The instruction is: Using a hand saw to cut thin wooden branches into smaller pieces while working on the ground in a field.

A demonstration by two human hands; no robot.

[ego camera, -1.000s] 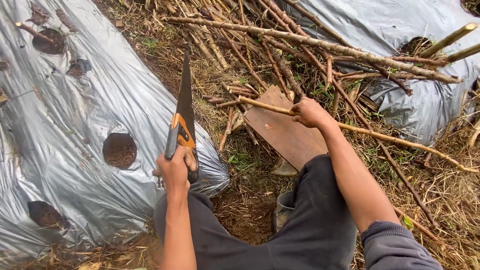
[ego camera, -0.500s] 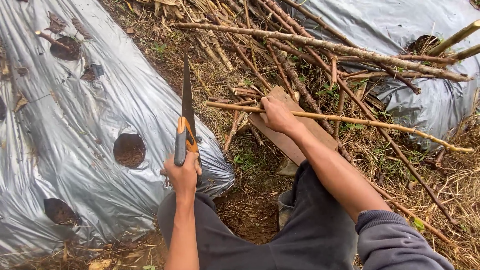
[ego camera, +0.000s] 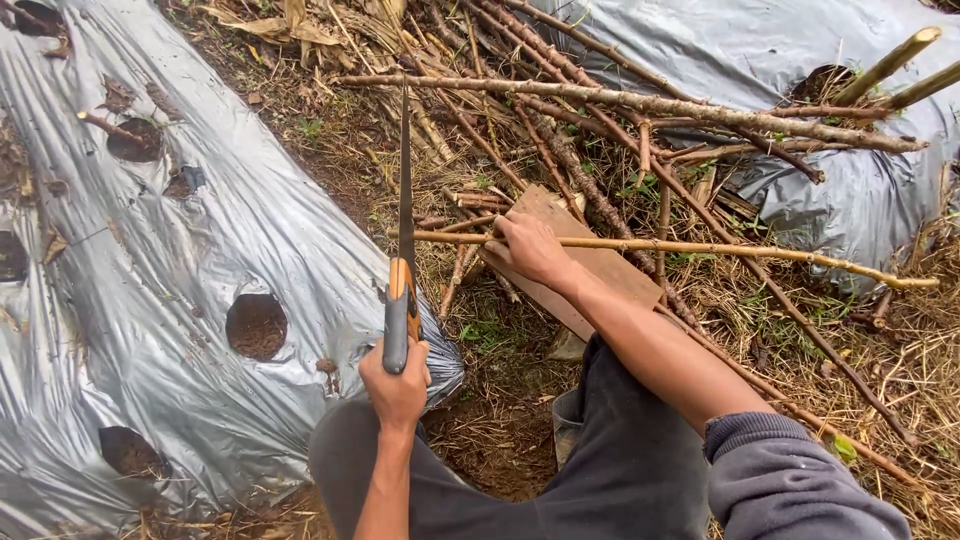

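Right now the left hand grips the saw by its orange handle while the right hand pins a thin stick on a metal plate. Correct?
Not quite. The head view shows the right hand pinning the thin stick on a wooden board, not metal. The left hand does grip the saw.

left hand [ego camera: 396, 383] covers the lower end of the saw handle [ego camera: 398, 315], so i cannot see its butt. right hand [ego camera: 530, 247] hides the stretch of thin stick [ego camera: 700, 247] it grips. silver plastic sheet [ego camera: 180, 260] runs off the left edge. wooden board [ego camera: 600, 265] near end sits behind my forearm.
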